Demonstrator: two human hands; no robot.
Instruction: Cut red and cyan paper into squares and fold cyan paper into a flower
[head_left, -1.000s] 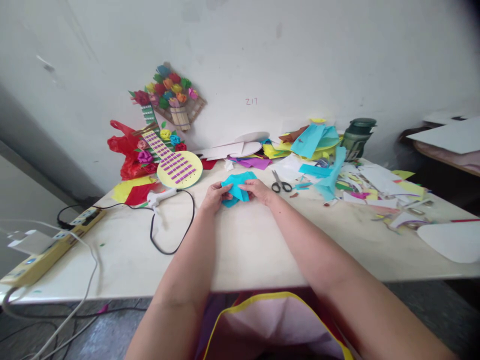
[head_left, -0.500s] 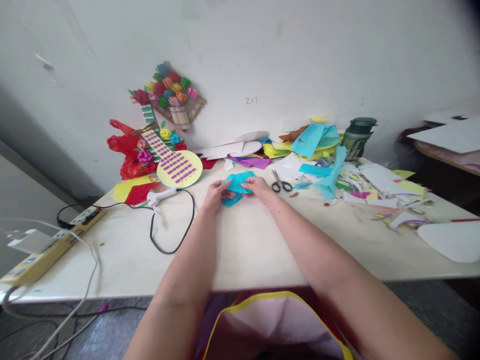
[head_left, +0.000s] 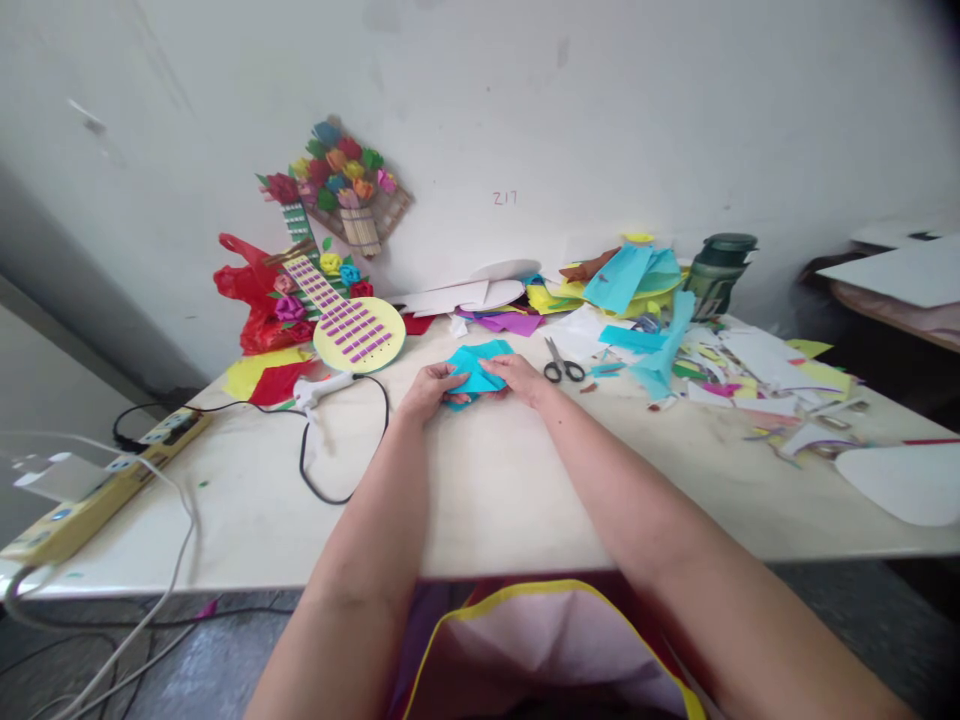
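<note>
Bright blue crepe-like paper is held between both hands above the middle of the table. My left hand pinches its left side, thumb on top and fingers beneath. On the right side, my right hand grips the same paper with thumb and fingers closed. More of the blue paper hangs below, partly hidden by the fingers. Black-handled scissors lie just right of my right hand. To the left of my left hand rests a white glue gun with a black cord.
A yellow paper guitar and a flower basket craft stand at the back left. Coloured paper, a green bottle and scraps spread along the right. A power strip with cables lies on the left edge.
The blue paper looks spread flatter between my hands, with less of it hanging below. My left hand has shifted slightly, while my right hand stays nearly in place.
</note>
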